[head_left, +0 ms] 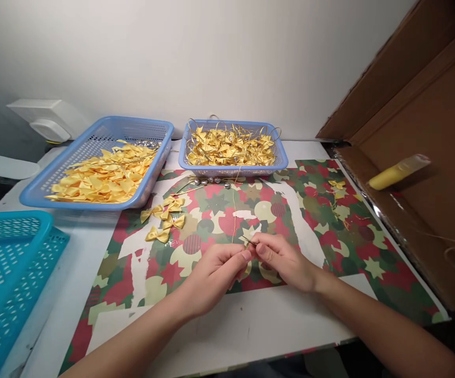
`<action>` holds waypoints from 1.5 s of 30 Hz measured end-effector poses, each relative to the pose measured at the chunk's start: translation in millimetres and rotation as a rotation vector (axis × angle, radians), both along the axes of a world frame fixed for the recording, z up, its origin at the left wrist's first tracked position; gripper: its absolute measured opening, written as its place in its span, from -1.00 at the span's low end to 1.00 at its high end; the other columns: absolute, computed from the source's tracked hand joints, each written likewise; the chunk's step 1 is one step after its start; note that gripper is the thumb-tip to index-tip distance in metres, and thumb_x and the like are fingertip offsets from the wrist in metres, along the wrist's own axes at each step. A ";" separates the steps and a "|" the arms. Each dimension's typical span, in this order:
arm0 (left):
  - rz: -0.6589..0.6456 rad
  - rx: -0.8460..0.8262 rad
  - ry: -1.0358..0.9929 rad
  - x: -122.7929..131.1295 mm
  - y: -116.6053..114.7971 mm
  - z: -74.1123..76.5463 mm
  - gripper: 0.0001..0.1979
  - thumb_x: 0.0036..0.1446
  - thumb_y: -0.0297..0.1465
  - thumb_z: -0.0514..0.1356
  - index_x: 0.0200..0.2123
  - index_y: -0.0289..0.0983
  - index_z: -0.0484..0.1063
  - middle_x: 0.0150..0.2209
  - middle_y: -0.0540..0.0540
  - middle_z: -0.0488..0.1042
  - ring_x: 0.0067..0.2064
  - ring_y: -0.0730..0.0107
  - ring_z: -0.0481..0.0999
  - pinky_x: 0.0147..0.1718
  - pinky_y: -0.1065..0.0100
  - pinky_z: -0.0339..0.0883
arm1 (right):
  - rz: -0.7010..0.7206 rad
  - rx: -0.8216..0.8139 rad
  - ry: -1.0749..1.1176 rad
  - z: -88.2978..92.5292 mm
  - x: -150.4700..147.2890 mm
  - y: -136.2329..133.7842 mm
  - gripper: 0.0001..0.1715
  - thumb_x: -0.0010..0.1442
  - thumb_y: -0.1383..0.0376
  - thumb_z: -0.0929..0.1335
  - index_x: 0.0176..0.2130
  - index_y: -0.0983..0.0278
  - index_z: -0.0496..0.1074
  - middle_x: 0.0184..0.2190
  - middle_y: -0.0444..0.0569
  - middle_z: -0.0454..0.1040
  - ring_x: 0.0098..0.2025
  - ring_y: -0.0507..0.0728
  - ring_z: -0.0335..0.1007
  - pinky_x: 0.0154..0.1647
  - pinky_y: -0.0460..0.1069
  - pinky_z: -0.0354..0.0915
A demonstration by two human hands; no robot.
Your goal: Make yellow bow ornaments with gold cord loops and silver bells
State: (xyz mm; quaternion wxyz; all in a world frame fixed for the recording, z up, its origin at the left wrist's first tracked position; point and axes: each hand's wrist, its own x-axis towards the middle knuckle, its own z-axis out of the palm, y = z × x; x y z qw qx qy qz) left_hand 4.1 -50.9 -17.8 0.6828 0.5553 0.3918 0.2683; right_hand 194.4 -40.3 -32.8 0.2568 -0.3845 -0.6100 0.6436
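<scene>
Above the patterned sheet my two hands meet, thumbs and fingertips pinched together. My left hand (221,265) is closed on a thin gold cord (234,212), which stretches away from me across the sheet. My right hand (284,260) pinches a short thin strand (247,239) that points up and left from its fingertips. Whatever else sits between the fingers is hidden. To the left of my hands lie several yellow ribbon bows (166,216). Farther back are several small silver bells (210,180) with pieces of gold cord.
At the back stands a blue basket (233,170) of bows on gold cords. Another blue basket (133,202), left, holds loose yellow bows. A teal basket (14,262) occupies the near left. Cardboard (420,105) walls the right side, with a yellow tube (398,172) against it.
</scene>
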 end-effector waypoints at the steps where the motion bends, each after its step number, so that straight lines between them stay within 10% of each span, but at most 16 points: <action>1: 0.000 -0.002 -0.001 0.3 0.1 0.2 -0.56 0.30 -0.26 -0.01 -0.62 -0.26 0.13 -0.65 0.10 0.11 -0.58 0.56 0.04 -0.59 0.42 -0.08 | -0.004 0.006 0.004 -0.6 -0.3 0.3 -0.44 0.31 -0.13 0.19 -0.42 0.28 0.18 -0.56 -0.24 0.01 -0.57 -0.08 -0.11 -0.58 -0.13 -0.08; 38: 0.001 -0.077 0.017 2.2 0.4 0.5 -0.55 0.26 -0.18 0.00 -0.64 -0.25 0.12 -0.66 0.09 0.09 -0.57 0.52 0.05 -0.58 0.41 -0.08 | -0.065 0.048 0.016 -2.7 -1.1 -0.9 -0.43 0.32 -0.11 0.20 -0.46 0.26 0.15 -0.56 -0.23 -0.01 -0.56 -0.06 -0.13 -0.58 -0.12 -0.08; 45: 0.423 -0.156 -0.103 0.1 8.1 -3.4 -0.60 0.20 -0.10 0.12 -0.52 -0.28 0.32 -0.55 0.07 0.21 -0.55 0.57 0.12 -0.58 0.50 0.01 | -0.136 -0.058 0.092 -2.2 3.2 -1.4 -0.42 0.28 -0.18 0.19 -0.38 0.26 0.19 -0.55 -0.25 -0.06 -0.56 -0.07 -0.20 -0.60 -0.12 -0.11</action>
